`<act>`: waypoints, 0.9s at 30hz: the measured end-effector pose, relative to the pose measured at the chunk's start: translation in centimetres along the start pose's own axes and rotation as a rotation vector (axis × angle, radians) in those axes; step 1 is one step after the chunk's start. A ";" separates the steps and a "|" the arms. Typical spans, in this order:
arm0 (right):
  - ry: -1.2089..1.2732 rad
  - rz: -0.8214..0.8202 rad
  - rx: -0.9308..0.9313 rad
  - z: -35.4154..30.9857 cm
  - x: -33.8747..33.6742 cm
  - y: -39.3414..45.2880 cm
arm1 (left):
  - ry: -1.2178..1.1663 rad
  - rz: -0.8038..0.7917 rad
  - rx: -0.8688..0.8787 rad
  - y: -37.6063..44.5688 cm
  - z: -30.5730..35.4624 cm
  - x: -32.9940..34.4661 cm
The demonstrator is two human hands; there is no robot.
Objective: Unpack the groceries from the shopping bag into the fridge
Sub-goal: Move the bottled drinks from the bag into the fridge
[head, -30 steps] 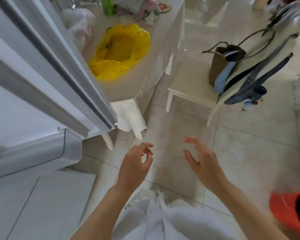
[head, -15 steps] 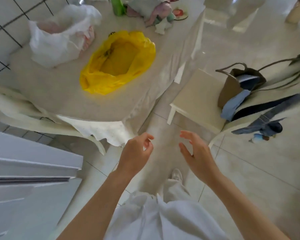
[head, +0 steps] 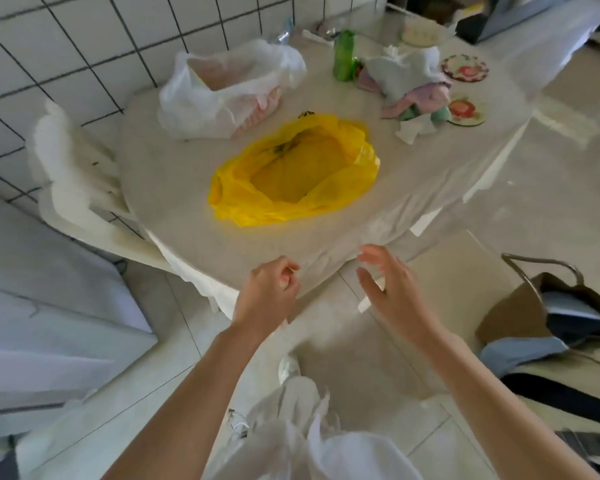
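A round table (head: pixel 194 216), covered by a pale cloth, was seen filling the upper middle of the view, with a tiled wall (head: pixel 84 46) behind it. A white fridge (head: pixel 49 306) was seen at the lower left, and a white chair (head: pixel 73 188) was tucked between it and the table. To the right, a brown bag (head: pixel 510 317) was set on another seat. On the table the yellow shopping bag (head: pixel 291 174) lay open and slumped, its contents not discernible. Behind it a white plastic bag (head: pixel 222 95) was gaping, something pinkish showing inside. A green bottle (head: pixel 343 55) stood upright beside crumpled cloths (head: pixel 409 84). At the near table edge, well short of the yellow bag, the left hand (head: pixel 267 296) was loosely curled and empty, and the right hand (head: pixel 392 292) was spread, holding nothing.
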State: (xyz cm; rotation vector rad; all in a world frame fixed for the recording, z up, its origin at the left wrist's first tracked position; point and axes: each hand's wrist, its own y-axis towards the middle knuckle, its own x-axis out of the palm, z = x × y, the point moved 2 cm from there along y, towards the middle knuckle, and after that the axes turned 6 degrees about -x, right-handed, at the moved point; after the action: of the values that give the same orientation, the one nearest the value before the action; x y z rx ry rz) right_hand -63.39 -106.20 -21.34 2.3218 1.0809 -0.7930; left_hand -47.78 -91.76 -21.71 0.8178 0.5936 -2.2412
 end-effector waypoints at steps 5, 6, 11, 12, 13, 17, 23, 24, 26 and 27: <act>0.014 -0.031 -0.058 1.8 -0.1 7.8 | -0.005 0.104 -0.012 7.5 0.6 -1.4; 0.015 -0.030 -0.067 2.0 0.0 9.4 | -0.020 0.134 -0.013 9.1 0.6 -1.7; 0.015 -0.042 -0.081 2.7 0.5 17.1 | -0.010 0.193 -0.039 16.5 1.0 -3.1; 0.020 -0.042 -0.076 2.9 0.7 18.5 | -0.001 0.192 -0.047 17.8 1.1 -3.3; 0.021 -0.041 -0.072 3.1 0.9 19.8 | 0.011 0.190 -0.052 19.0 1.2 -3.6; 0.029 -0.060 -0.078 3.6 1.7 25.0 | 0.051 0.200 -0.076 23.5 1.1 -4.9; 0.031 -0.129 -0.133 3.3 2.8 32.6 | 0.098 0.208 -0.107 29.2 0.4 -7.0; 0.033 -0.147 -0.145 3.3 3.1 33.9 | 0.116 0.216 -0.104 30.0 0.3 -7.2; 0.029 -0.192 -0.177 3.3 3.9 36.5 | 0.150 0.227 -0.103 31.6 0.2 -7.8; 0.020 -0.217 -0.189 3.4 4.3 37.8 | 0.163 0.228 -0.107 32.3 0.2 -8.0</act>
State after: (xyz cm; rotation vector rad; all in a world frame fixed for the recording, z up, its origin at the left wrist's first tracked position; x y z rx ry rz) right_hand -32.17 -128.23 -20.69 2.0838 1.3716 -0.7124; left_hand -20.00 -110.15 -21.88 0.9681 0.6553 -1.9334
